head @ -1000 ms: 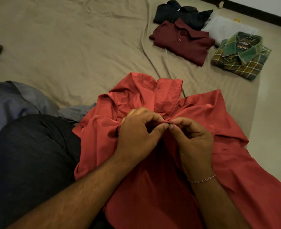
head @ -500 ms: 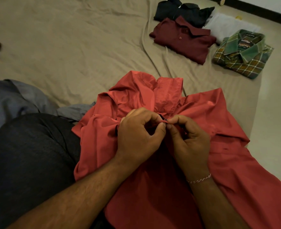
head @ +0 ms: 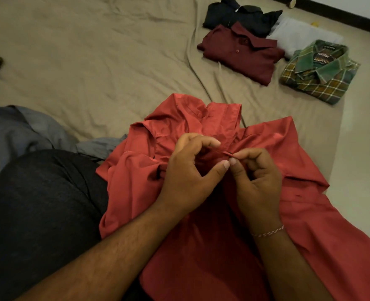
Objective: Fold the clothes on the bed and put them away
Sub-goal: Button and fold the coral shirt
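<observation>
We have the red shirt [head: 201, 213] spread at the near edge of the bed [head: 93, 61], partly over our lap; our left hand [head: 188, 177] and right hand [head: 255, 181] both pinch its front edge just below the collar, apparently fastening a button; we should keep the two edges aligned and flat, then smooth the front before folding; four folded shirts [head: 240, 55] wait near the bed's far right corner.
</observation>
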Demonstrator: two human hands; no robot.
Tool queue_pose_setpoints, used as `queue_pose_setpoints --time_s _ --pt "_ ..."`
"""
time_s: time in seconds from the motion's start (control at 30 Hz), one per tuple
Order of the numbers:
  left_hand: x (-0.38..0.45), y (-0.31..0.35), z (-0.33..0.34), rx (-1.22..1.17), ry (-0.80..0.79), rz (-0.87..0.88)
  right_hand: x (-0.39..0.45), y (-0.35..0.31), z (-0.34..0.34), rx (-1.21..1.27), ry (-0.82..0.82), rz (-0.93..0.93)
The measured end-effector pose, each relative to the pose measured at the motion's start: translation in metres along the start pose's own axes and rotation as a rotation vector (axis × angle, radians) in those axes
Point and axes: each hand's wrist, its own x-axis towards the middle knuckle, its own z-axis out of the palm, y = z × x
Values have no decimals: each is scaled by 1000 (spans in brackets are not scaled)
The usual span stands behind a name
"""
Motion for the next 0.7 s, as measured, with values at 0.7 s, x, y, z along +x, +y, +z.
queue_pose_setpoints --time_s 0.7 --pt "54 18 -93 -18 -622 163 25 -11 -60 -43 -446 170"
